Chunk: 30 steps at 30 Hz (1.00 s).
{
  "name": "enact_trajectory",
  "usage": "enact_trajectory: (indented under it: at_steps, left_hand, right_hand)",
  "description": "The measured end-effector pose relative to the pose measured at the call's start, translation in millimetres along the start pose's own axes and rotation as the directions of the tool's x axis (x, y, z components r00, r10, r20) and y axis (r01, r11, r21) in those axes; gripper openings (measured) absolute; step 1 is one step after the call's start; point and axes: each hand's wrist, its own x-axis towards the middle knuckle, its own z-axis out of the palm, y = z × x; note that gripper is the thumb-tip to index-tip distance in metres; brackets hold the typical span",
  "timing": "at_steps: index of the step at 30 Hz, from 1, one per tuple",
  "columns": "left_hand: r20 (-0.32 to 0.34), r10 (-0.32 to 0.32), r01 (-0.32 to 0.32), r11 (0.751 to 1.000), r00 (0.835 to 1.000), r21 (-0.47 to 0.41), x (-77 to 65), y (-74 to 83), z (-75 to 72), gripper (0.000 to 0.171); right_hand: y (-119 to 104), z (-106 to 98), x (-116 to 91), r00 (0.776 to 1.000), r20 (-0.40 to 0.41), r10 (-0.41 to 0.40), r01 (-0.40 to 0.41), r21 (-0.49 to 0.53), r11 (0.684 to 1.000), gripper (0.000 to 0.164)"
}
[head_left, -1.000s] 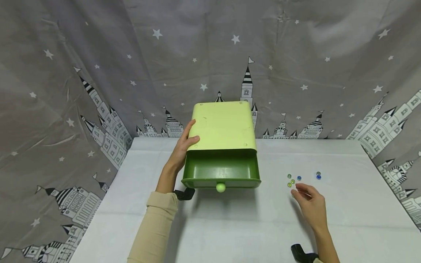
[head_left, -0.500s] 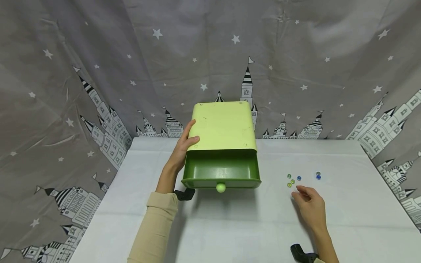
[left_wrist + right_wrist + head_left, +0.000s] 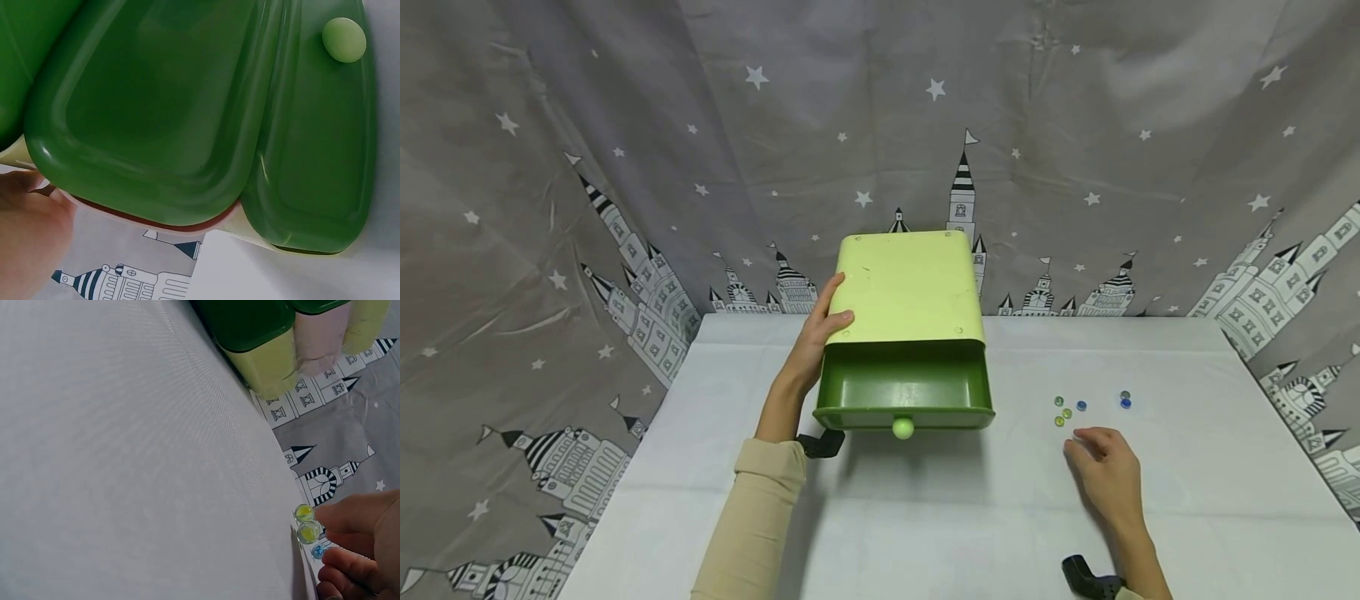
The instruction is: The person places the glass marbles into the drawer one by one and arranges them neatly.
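My left hand (image 3: 811, 343) grips the left side of a small chest of drawers (image 3: 906, 287), thumb on its pale lime top. The top drawer (image 3: 904, 382), dark green with a round light-green knob (image 3: 903, 428), is pulled out and its visible inside holds nothing. In the left wrist view, green drawer fronts (image 3: 150, 112) fill most of the picture. My right hand (image 3: 1108, 475) hovers at the white tabletop beside glass marbles, fingers loosely bent, nothing visible between them. Yellow-green marbles (image 3: 308, 532) and a blue marble (image 3: 319, 551) lie just past its fingertips.
Farther right lie a dark-blue marble (image 3: 1125, 403) and a greyish marble (image 3: 1125, 395), close together. White cloth (image 3: 955, 533) covers the table. A grey curtain (image 3: 880, 108) printed with castles and stars hangs behind it.
My right hand has drawn back slightly toward me, away from the yellow-green marbles. The left hand, chest of drawers and marbles stay where they were.
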Motion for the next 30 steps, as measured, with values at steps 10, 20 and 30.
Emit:
enact_trajectory:
  at_steps: [10,20,30]
  left_hand:
    - [-0.004,-0.001,0.002,1.000,1.000,0.005,-0.4,-0.5,0.2,0.075]
    - [-0.007,-0.003,0.003,0.999,1.000,0.033,0.2,-0.7,0.3,0.073]
    - [-0.003,-0.010,0.010,1.000,1.000,-0.001,0.2,-1.3,0.4,0.072]
  right_hand:
    - [1.2,0.2,0.7,0.996,0.062,-0.058,0.062,-0.077,0.995,0.021]
    - [2.7,0.7,0.8,0.992,0.059,-0.111,0.117,-0.121,0.986,0.017]
    - [1.9,0.5,-0.5,0.992,0.041,-0.120,0.124,-0.122,0.985,0.016]
